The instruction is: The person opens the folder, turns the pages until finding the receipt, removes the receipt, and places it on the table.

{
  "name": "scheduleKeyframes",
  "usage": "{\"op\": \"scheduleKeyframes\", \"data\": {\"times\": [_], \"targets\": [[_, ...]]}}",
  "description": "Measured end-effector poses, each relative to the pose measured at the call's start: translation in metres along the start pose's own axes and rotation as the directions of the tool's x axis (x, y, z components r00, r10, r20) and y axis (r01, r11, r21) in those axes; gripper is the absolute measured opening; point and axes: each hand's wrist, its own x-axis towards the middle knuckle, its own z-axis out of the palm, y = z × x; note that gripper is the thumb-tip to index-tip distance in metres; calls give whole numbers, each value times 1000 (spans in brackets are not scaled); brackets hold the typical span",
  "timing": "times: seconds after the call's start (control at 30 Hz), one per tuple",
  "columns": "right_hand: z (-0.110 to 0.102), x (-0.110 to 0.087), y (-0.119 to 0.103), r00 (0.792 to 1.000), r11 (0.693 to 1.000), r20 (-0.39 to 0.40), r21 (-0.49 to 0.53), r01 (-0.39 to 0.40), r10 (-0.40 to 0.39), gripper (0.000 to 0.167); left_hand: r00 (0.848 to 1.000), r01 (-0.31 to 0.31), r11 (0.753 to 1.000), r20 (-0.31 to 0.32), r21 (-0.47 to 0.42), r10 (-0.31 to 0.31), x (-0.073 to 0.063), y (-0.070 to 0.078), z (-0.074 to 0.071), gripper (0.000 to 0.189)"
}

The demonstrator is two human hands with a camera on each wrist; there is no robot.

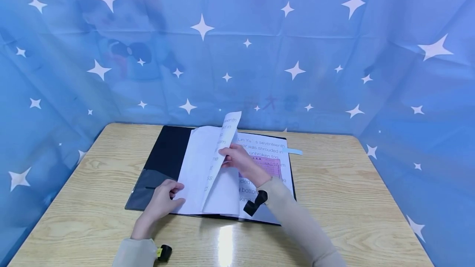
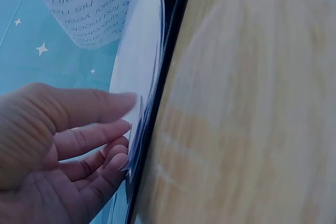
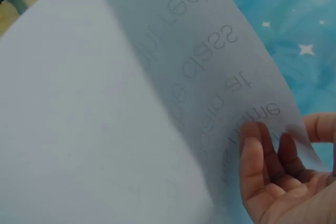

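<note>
A black folder (image 1: pixel 168 148) lies spread on the table with printed pages in it. My right hand (image 1: pixel 239 162) pinches one raised sheet of paper (image 1: pixel 227 131) by its right edge; the sheet stands bent upward over the white pages. In the right wrist view the fingers (image 3: pixel 252 166) lie against the sheet, its print showing through from behind. My left hand (image 1: pixel 165 197) rests at the left edge of the white pages (image 1: pixel 193 168), thumb and forefinger apart. The left wrist view shows its relaxed fingertips (image 2: pixel 118 163) at the pages' edge.
On the right-hand printed page (image 1: pixel 259 213) lies a pink translucent ruler (image 1: pixel 272 167), partly behind my right hand. A light blue strip (image 1: pixel 293 151) sticks out past the folder's right edge. Behind the wooden table (image 1: pixel 334 193) hangs a blue curtain (image 1: pixel 237 61) with white stars.
</note>
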Motion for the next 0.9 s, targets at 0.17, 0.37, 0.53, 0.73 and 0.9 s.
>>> {"op": "scheduleKeyframes", "data": {"times": [0.17, 0.37, 0.53, 0.73, 0.9], "targets": [[8, 6, 2, 1000, 1000, 0, 8, 6, -6, 47, 1000, -12, 1000, -18, 2, 12, 1, 1, 0, 15], [17, 16, 9, 1000, 1000, -12, 12, -27, 27, 45, 1000, -8, 1000, -30, -3, 8, 3, 4, -1, 18], [22, 21, 15, 999, 999, -6, 3, -44, 44, 46, 997, 79, 997, 11, -4, -79, 3, 7, -4, 42], [31, 25, 17, 998, 998, 1, 14, -55, 55, 47, 988, 143, 989, 67, -39, -141, 2, 12, -10, 53], [36, 30, 19, 998, 998, -27, 7, -63, 63, 46, 982, 166, 984, 99, -57, -160, 1, 16, -16, 51]]}}
